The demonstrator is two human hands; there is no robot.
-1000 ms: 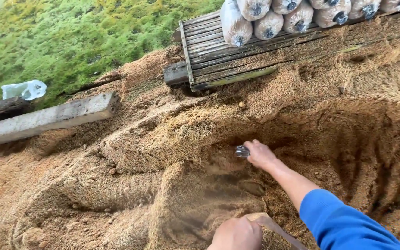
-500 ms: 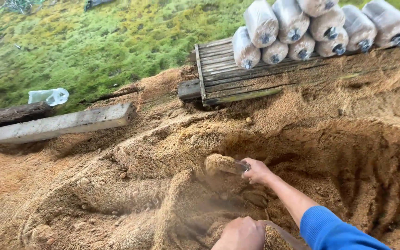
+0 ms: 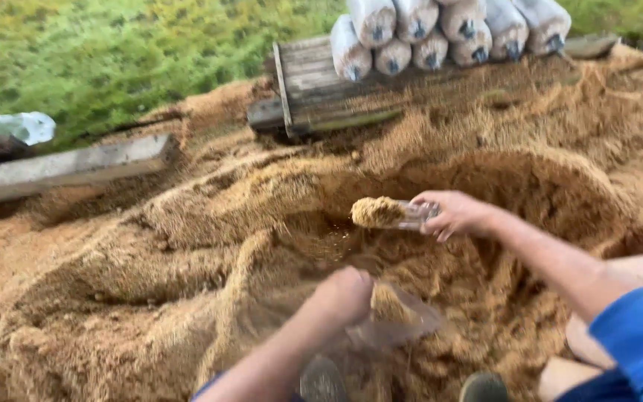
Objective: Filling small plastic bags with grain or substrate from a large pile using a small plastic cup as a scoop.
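My right hand [image 3: 457, 214] grips a clear scoop [image 3: 388, 213] heaped with sawdust and holds it level above the hollow dug in the sawdust pile [image 3: 187, 246]. My left hand [image 3: 345, 295] pinches the mouth of a clear plastic bag [image 3: 403, 321] low in the middle. Some sawdust shows inside the bag. The scoop hangs above and slightly behind the bag's mouth.
A wooden pallet [image 3: 321, 83] at the back carries several filled white bags [image 3: 440, 30]. A long plank [image 3: 61, 170] lies at the left, with a crumpled clear plastic piece [image 3: 15, 125] behind it. Grass lies beyond. My shoes [image 3: 321, 381] show at the bottom edge.
My right hand has lifted out of the hollow with the scoop now full of sawdust and moved toward the bag. My left hand has stayed on the bag's mouth.
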